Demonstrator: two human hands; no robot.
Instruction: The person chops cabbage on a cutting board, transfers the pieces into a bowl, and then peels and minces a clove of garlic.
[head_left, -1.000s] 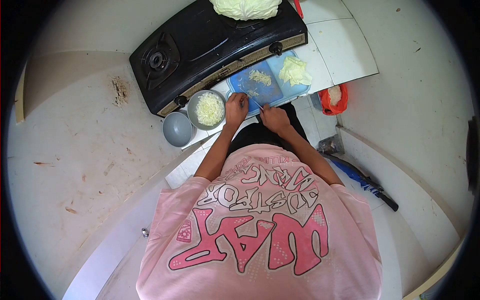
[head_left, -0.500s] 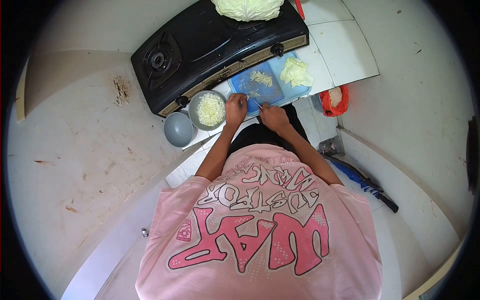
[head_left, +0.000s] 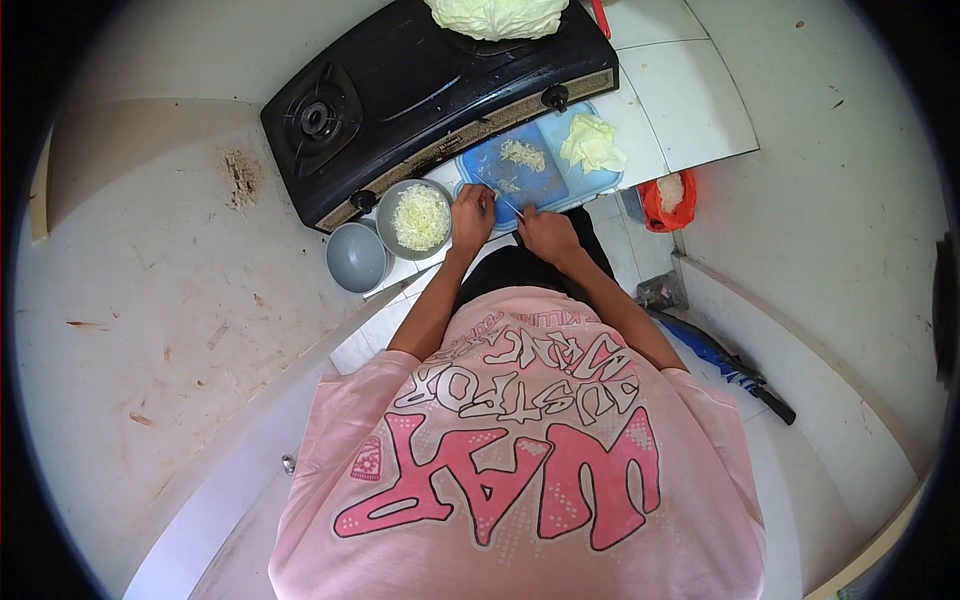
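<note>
A thin-bladed knife (head_left: pixel 513 209), just above the frame's centre, slants over the lower edge of a two-tone blue rectangular board (head_left: pixel 548 186); the right hand (head_left: pixel 548 238) is closed around its handle. The left hand (head_left: pixel 471 217) curls its fingers at the board's lower left corner, and whether they pinch anything cannot be told. Pale shredded cabbage (head_left: pixel 522 155) lies mid-board, a pale green leaf (head_left: pixel 593 145) at its right. Left of centre, a round grey bowl (head_left: pixel 387 217) of chopped cabbage (head_left: pixel 421 218) stands beside a second round grey bowl (head_left: pixel 357 258), below a long black stove (head_left: pixel 400 75)
</note>
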